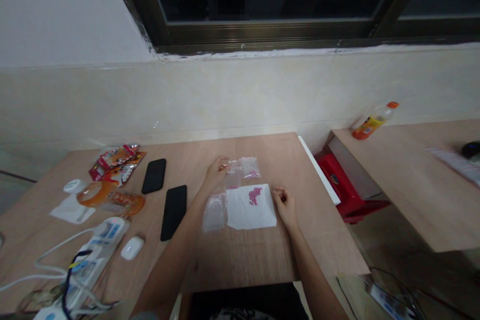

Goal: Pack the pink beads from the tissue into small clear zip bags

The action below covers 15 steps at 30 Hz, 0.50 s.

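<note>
On the table, a white sheet of paper (240, 215) carries a loose cluster of small pink beads (254, 195). My left hand (216, 174) reaches beyond the sheet, its fingers closed at the top edge of a small clear plastic bag (234, 178). Just right of that lies another small bag (250, 166) with some pink beads in it. A further clear bag (214, 212) lies flat against the sheet's left side, under my left forearm. By the sheet's right edge rests my right hand (285, 206), fingers curled in, with nothing visible in them.
Two black phones (154, 176) lie left of my left arm. Farther left are snack packets (116, 162), an orange drink bottle (112, 199) on its side, a white earbud case (132, 248) and a power strip (88, 265) with cables. A red stool (339, 180) stands between the tables.
</note>
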Available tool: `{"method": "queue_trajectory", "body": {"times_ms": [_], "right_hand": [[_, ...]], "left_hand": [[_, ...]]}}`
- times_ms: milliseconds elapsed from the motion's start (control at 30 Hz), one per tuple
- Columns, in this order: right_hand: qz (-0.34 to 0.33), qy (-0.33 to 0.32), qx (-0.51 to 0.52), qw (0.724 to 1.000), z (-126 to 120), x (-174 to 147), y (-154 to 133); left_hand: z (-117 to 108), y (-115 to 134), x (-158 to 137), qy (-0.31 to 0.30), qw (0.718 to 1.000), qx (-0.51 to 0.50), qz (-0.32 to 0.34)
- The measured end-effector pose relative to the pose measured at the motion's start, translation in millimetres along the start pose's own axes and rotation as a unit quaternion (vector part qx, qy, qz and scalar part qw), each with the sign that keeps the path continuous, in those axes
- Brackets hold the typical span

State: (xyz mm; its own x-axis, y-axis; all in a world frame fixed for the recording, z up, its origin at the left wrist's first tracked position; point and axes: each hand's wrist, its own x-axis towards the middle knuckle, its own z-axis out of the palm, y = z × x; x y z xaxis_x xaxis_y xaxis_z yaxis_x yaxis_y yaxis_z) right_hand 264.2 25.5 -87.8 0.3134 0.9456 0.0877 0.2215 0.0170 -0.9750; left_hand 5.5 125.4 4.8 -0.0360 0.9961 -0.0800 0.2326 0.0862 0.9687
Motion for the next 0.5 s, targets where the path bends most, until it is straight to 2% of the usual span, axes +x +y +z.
{"method": "queue_trajectory", "body": {"times_ms": [133, 267, 500], "right_hand": [[-0.006, -0.003, -0.014, 1.000, -0.1, 0.1, -0.3], [-0.007, -0.009, -0.024, 1.000, -0.2, -0.3, -1.5], [-0.012, -0.001, -0.020, 1.000, 1.5, 0.1, -2.7]], "left_hand": [[8.7, -14.8, 26.9, 0.019, 1.000, 0.008, -0.002], [12.5, -27.9, 42.4, 0.071, 0.997, 0.023, 0.005], [13.9, -30.2, 42.8, 0.099, 0.993, 0.061, 0.030]]}}
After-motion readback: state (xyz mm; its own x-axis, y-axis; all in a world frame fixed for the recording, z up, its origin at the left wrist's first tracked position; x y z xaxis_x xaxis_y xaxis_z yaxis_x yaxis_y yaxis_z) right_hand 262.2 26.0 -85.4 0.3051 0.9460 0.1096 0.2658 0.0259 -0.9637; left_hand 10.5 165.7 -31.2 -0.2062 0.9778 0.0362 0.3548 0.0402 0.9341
